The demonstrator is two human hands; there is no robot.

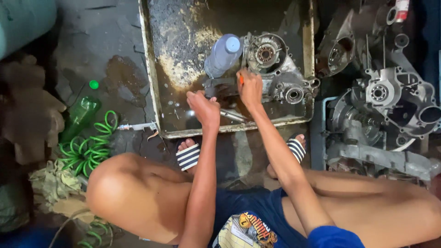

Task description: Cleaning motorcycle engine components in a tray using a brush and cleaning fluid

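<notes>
Your left hand is fisted on a dark part near the tray's front edge. Your right hand pinches an orange-handled tool, beside the engine case.

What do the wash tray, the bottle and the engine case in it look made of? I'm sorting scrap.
Tray: probably sheet steel, dull, rusty and oil-stained. Bottle: translucent plastic with a pale blue cap. Engine case: likely cast aluminium, matte grey with ribbed casting and bearing seats.

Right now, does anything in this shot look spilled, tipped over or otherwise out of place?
Yes. A green plastic bottle lies on its side on the floor, its green cap off beside it. A dark wet stain marks the concrete left of the metal tray, which holds murky liquid. The clear bottle leans against the engine casing.
</notes>
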